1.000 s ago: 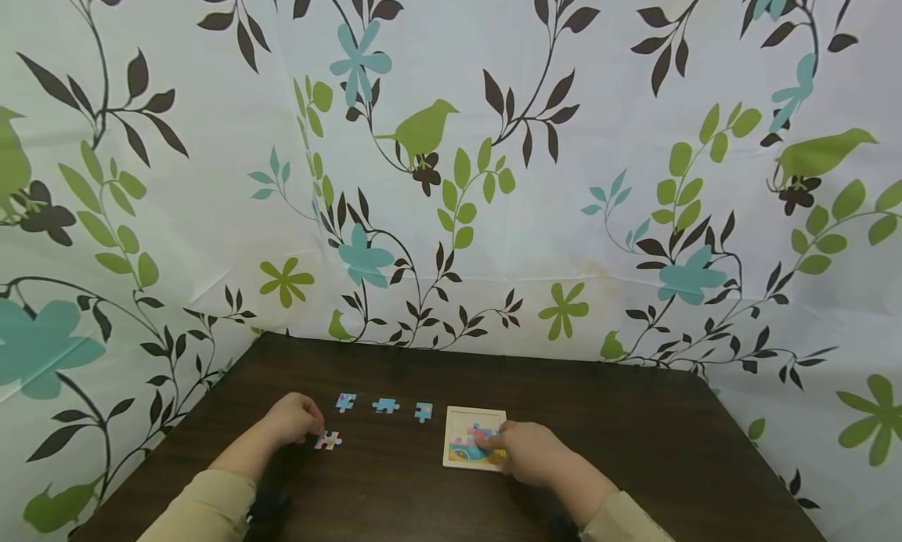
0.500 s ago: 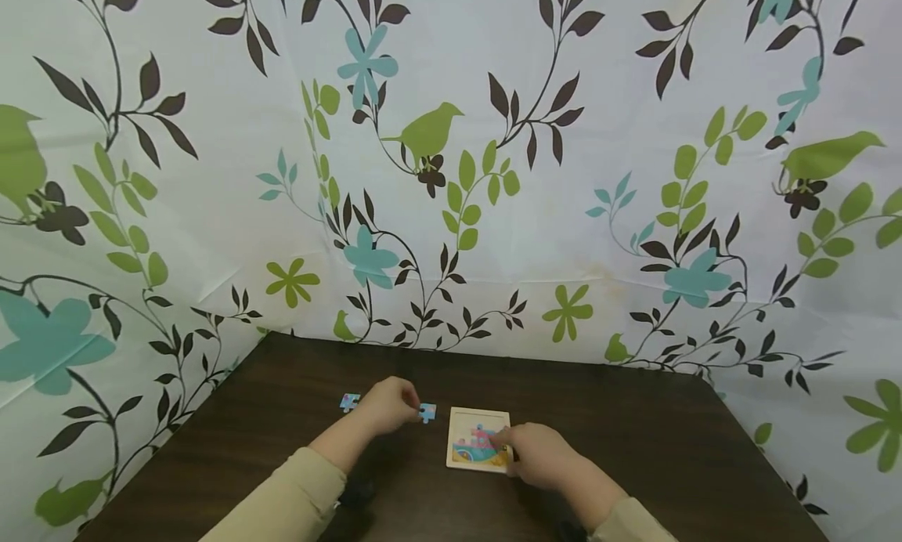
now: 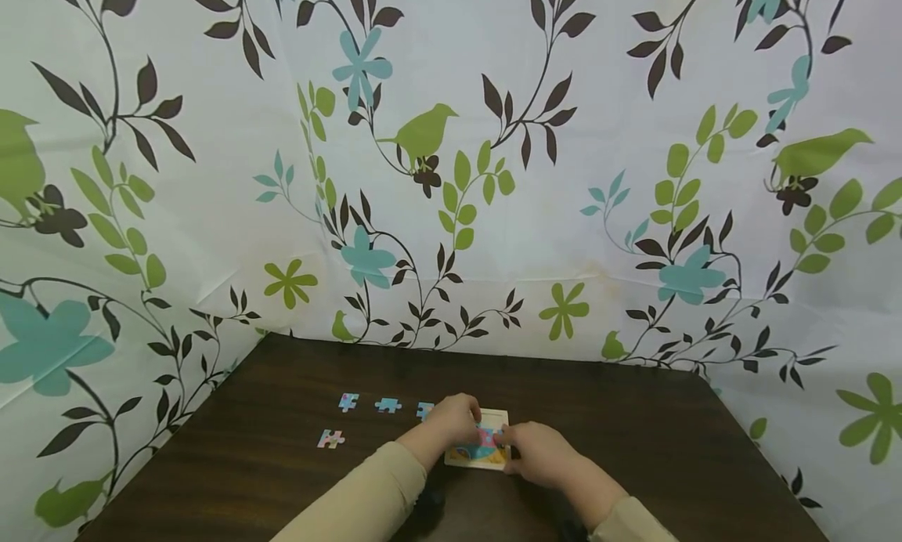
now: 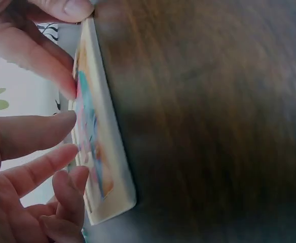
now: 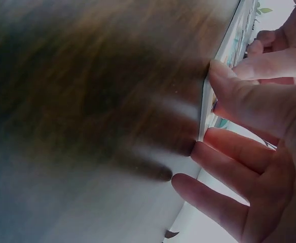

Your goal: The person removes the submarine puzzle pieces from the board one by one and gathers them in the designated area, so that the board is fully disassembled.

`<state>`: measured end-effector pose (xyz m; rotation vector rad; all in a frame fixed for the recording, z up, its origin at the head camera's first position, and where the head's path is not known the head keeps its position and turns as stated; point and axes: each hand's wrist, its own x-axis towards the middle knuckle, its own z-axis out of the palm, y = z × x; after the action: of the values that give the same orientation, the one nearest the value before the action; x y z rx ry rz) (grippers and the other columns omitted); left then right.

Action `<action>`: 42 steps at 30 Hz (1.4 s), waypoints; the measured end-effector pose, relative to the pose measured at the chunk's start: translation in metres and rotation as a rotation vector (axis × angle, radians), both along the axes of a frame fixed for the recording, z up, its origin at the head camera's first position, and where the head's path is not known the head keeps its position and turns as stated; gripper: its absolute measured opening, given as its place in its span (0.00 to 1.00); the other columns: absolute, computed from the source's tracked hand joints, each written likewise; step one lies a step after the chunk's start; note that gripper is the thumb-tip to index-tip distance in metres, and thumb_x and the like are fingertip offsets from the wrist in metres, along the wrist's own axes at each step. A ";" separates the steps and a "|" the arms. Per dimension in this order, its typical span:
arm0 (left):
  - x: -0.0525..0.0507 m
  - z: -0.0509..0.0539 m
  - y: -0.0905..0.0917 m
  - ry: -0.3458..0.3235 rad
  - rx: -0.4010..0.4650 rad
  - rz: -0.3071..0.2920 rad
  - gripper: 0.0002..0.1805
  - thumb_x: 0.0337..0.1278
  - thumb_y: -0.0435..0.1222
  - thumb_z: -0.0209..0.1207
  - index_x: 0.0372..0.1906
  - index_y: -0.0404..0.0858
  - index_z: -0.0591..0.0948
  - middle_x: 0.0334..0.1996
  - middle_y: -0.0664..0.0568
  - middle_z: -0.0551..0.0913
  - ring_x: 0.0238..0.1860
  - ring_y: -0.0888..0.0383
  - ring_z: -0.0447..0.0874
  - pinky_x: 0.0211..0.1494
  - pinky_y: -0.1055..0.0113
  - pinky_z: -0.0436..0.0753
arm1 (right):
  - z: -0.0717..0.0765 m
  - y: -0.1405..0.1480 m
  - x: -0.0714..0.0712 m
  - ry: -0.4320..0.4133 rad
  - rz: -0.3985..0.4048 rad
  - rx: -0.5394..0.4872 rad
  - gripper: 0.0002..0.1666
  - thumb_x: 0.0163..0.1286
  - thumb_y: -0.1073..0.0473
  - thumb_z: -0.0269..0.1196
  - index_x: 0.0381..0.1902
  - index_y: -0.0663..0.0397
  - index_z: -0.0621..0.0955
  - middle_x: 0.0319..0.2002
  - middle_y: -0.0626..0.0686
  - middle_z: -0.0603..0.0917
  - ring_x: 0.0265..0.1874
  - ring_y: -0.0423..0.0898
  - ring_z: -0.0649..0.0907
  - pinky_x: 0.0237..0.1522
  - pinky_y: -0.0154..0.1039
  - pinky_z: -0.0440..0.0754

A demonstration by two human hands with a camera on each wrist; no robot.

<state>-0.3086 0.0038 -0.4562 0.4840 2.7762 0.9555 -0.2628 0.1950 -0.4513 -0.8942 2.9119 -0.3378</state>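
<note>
A small wooden jigsaw tray (image 3: 496, 415) lies on the dark table, with a partly assembled pink and blue picture (image 3: 485, 440) in it. My left hand (image 3: 454, 420) reaches over its left side. In the left wrist view the left thumb (image 4: 62, 124) and index finger touch the picture, and the other fingers are bent. No lifted piece shows. My right hand (image 3: 543, 452) holds the tray's right side, its thumb (image 5: 221, 76) at the near edge and its index finger on the picture. Other right fingertips rest by the rim and on the table.
Several loose jigsaw pieces lie left of the tray: a pink one (image 3: 330, 439) nearer me, and a blue row with a left piece (image 3: 348, 402), a middle piece (image 3: 387, 405) and a right piece (image 3: 424, 410) partly behind the left hand. A patterned curtain (image 3: 521, 236) stands behind the table.
My left hand has left the pink loose piece, passed over the blue row and come rightward onto the tray. The pink piece stays on the table. The right hand stays at the tray.
</note>
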 end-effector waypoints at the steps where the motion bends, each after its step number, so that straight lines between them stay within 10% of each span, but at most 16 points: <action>1: 0.000 0.000 0.001 -0.008 0.005 0.002 0.15 0.39 0.29 0.72 0.36 0.39 0.81 0.34 0.50 0.81 0.27 0.53 0.73 0.30 0.57 0.75 | 0.000 0.000 0.000 0.001 0.003 0.005 0.26 0.58 0.55 0.74 0.54 0.54 0.84 0.55 0.57 0.83 0.50 0.54 0.83 0.47 0.50 0.80; 42: -0.004 -0.008 0.002 0.020 0.020 -0.016 0.18 0.38 0.31 0.75 0.34 0.42 0.77 0.40 0.44 0.76 0.33 0.51 0.72 0.34 0.56 0.74 | 0.001 -0.003 0.000 -0.009 -0.025 0.025 0.25 0.57 0.55 0.74 0.53 0.53 0.85 0.54 0.56 0.83 0.51 0.54 0.83 0.49 0.51 0.80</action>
<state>-0.3131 0.0062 -0.4641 0.5210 2.7787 0.9804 -0.2633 0.1919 -0.4501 -0.8513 2.9151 -0.3060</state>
